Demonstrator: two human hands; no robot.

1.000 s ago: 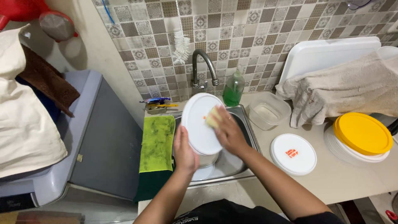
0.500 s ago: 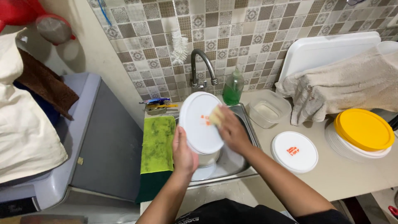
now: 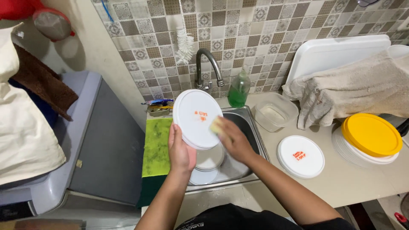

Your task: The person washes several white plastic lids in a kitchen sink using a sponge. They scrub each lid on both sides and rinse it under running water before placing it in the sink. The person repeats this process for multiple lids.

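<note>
The round white lid is held a little more tipped up than a moment ago, with its flat face turned more to the camera. The right hand has slid down from the top of the lid to its lower right edge. The left hand has stayed under the lid's lower left edge.

The left hand's fingers are curled round the rim and grip it, with the thumb on the front face and the other fingers hidden behind. The lid stands up above this hand, over the steel sink.

The right hand's fingers are pressed together on a small yellow sponge, which touches the lid's face. The lid lies just past these fingertips, to their left.

Below both hands, more white lids lie in the sink. Another white lid lies on the counter, to the right of the right hand. A green soap bottle stands beside the tap, behind the fingers. A green cloth lies just left of the left hand.
</note>
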